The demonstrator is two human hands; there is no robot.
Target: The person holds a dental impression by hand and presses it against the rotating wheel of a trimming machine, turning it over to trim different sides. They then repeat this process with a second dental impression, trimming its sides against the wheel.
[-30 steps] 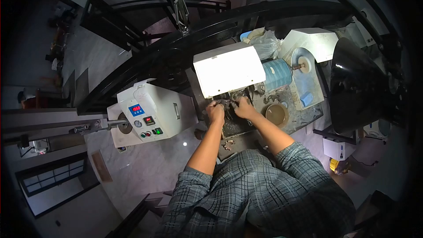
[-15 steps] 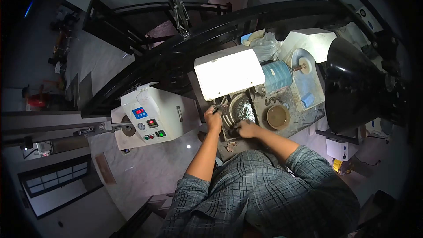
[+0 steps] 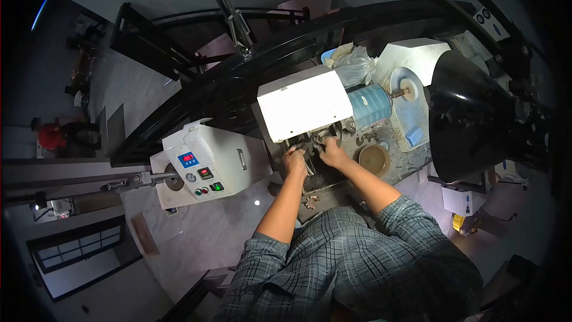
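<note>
Both hands are close together below the front edge of a white machine hood. The fingers of my left hand are curled round something small and dark that I cannot make out. To its right, my right hand is also closed, with its fingertips near the dark, dirty parts under the hood; what it grips is hidden. A brown bowl of murky liquid stands right of my right hand. Small pinkish pieces lie near the bench's front edge.
A ribbed blue plastic bottle lies beside the hood, next to a spindle with a pale wheel. A blue cloth rests in a tray. Left stands a white control box; a black lamp shade overhangs the right. A person in red is far left.
My right hand has moved forward, up towards the hood. The shiny round opening between the hands no longer shows. My left hand has shifted slightly, and the view has moved a little.
</note>
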